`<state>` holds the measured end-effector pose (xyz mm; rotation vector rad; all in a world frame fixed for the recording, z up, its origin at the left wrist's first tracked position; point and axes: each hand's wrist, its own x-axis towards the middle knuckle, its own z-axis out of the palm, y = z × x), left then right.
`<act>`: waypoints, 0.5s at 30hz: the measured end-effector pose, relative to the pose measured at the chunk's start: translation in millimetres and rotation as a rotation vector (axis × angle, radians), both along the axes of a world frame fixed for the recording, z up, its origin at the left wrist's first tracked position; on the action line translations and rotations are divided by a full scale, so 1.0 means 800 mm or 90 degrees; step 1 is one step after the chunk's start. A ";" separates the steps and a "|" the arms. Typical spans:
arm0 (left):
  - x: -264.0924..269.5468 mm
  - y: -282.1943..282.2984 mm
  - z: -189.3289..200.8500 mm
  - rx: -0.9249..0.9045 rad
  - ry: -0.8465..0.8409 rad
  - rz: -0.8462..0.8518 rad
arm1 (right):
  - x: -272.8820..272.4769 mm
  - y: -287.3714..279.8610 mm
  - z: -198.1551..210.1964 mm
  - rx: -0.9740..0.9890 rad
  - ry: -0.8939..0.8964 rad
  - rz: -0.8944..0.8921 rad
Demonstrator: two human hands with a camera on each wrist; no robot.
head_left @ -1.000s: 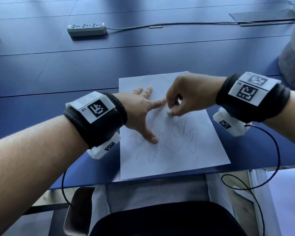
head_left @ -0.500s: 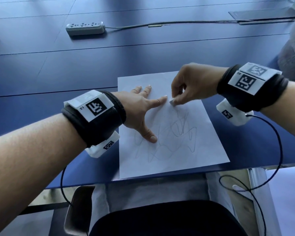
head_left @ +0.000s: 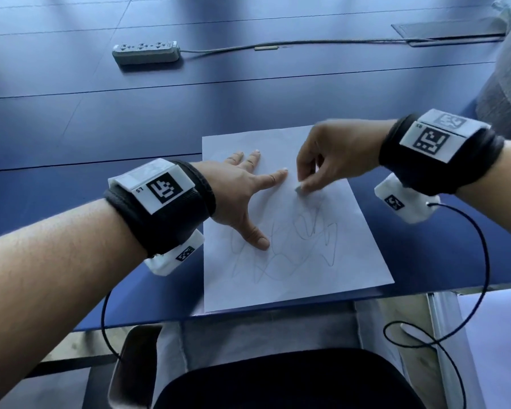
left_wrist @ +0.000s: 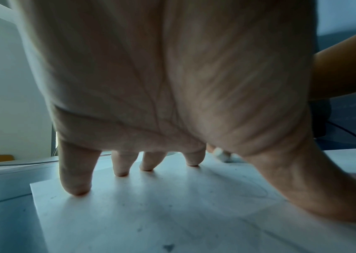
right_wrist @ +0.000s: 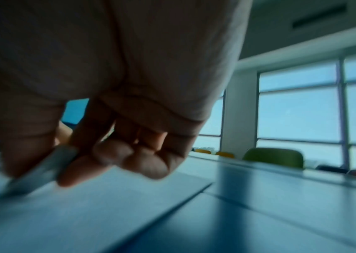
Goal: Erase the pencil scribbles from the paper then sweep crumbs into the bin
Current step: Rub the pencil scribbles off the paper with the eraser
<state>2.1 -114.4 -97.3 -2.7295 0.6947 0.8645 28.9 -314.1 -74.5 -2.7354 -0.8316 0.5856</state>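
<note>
A white sheet of paper (head_left: 345, 270) lies at the near edge of the blue table (head_left: 248, 101), with grey pencil scribbles (head_left: 301, 243) across its lower middle. My left hand (head_left: 242, 190) lies flat on the sheet's left part, fingers spread and pressing it down; the left wrist view shows the fingertips (left_wrist: 120, 172) on the paper (left_wrist: 172, 214). My right hand (head_left: 331, 160) pinches a small white eraser (head_left: 298, 189) and holds it against the paper just above the scribbles. The right wrist view, blurred, shows the eraser (right_wrist: 42, 167) between thumb and fingers.
A grey power strip (head_left: 146, 53) with its cable lies far back on the table. A floor-box lid (head_left: 449, 29) sits at the far right. The chair seat (head_left: 278, 382) and my lap are below the table edge. Wrist cables hang off both arms.
My right hand rubbed the eraser back and forth at the top of the scribbles, moving up the sheet and then slightly back down. The left hand stayed pressed on the paper.
</note>
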 end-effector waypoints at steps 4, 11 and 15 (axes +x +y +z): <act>0.000 0.001 0.000 0.002 -0.002 -0.002 | 0.000 0.000 -0.002 0.007 0.005 0.007; 0.001 0.001 -0.002 0.000 -0.005 -0.006 | 0.006 -0.007 0.000 0.024 -0.001 -0.033; 0.001 0.001 -0.003 0.004 -0.004 -0.004 | -0.005 -0.004 0.000 -0.016 0.068 0.019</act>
